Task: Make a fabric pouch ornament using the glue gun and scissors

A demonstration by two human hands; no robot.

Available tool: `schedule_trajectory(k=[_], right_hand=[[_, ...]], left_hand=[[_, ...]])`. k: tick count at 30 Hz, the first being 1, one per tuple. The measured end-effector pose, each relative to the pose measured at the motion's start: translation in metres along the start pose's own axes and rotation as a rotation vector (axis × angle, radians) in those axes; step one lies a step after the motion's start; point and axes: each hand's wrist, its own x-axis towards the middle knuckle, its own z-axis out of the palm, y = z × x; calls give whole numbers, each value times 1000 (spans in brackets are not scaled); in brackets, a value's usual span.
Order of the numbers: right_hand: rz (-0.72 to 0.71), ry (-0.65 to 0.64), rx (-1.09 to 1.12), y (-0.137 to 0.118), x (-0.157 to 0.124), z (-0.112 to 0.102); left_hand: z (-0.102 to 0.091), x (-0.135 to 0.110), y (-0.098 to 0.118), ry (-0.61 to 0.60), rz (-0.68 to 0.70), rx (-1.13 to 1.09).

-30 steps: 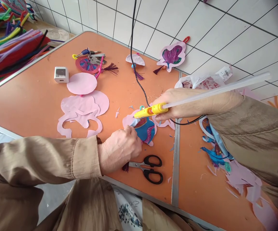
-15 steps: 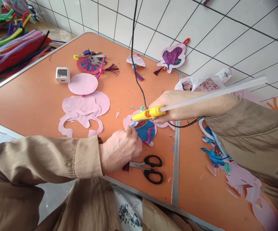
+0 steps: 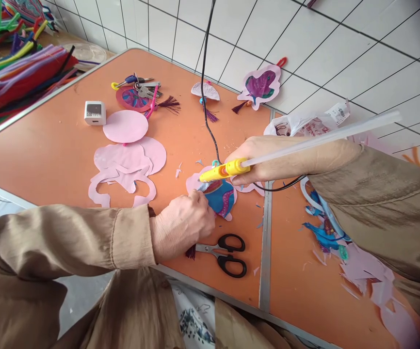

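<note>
My right hand (image 3: 268,157) is closed round a yellow glue gun (image 3: 224,170) with a long clear glue stick (image 3: 322,138) rising from its back. The nozzle points down at a pink paper cutout with a blue and pink painted picture (image 3: 220,196) on the orange table (image 3: 50,160). My left hand (image 3: 183,223) is closed, its fingertips pinching the left edge of that cutout just under the nozzle. A dark tassel (image 3: 190,252) sticks out beneath this hand. Black-handled scissors (image 3: 226,254) lie just right of my left hand.
Pink paper circles and scraps (image 3: 126,155), a small white cube (image 3: 94,112), keys (image 3: 140,87) and finished ornaments (image 3: 261,85) lie farther back. Pipe cleaners (image 3: 17,72) pile up at the far left. The black cord (image 3: 206,72) hangs over the middle. Paper offcuts (image 3: 341,247) litter the right.
Nearly nothing: the glue gun's nozzle has edged slightly left over the cutout, and both hands keep their hold.
</note>
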Motion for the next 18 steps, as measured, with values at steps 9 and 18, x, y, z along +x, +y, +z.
schedule_trajectory(k=[9, 18], right_hand=[[-40, -14, -5, 4, 2, 1], [-34, 39, 15, 5, 0, 2]], left_hand=[[0, 0, 0, 10, -15, 4], [1, 0, -1, 29, -3, 2]])
